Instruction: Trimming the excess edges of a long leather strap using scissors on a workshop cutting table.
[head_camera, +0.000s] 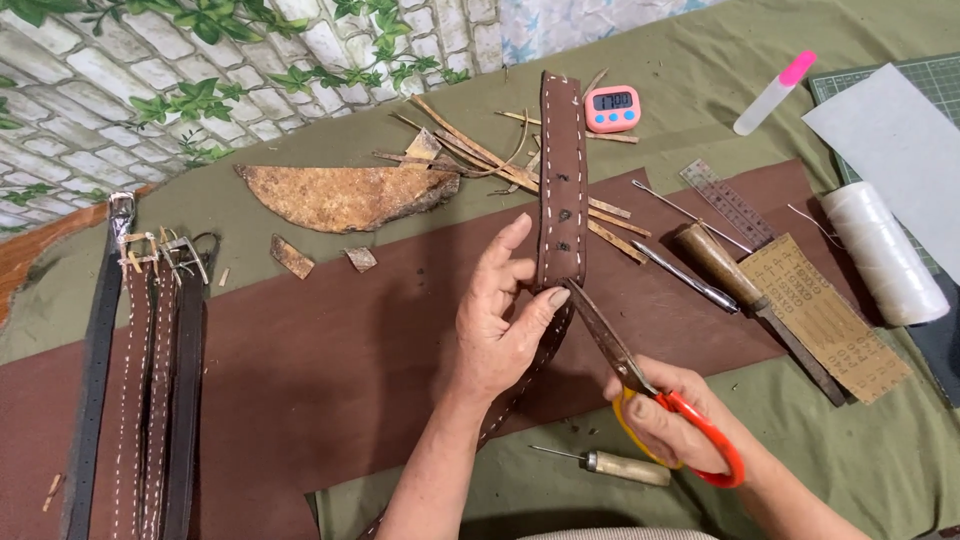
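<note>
While pinched in the left hand (497, 325), brown strap (561, 180) lengthwise away; right hand (672, 420) clasping scissors (650, 390).

Both forearms are bare to the frame's edge, with no sleeves or cuffs in view. The left hand (500, 320) and right hand (672, 420) wear no gloves, and seemingly no rings, though several fingers are hidden.

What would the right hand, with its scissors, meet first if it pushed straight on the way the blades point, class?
The right hand aims the scissors up and left. The brown stitched strap, held by the left hand, comes first; the blade tips seem already at its edge, by the thumb.
</note>
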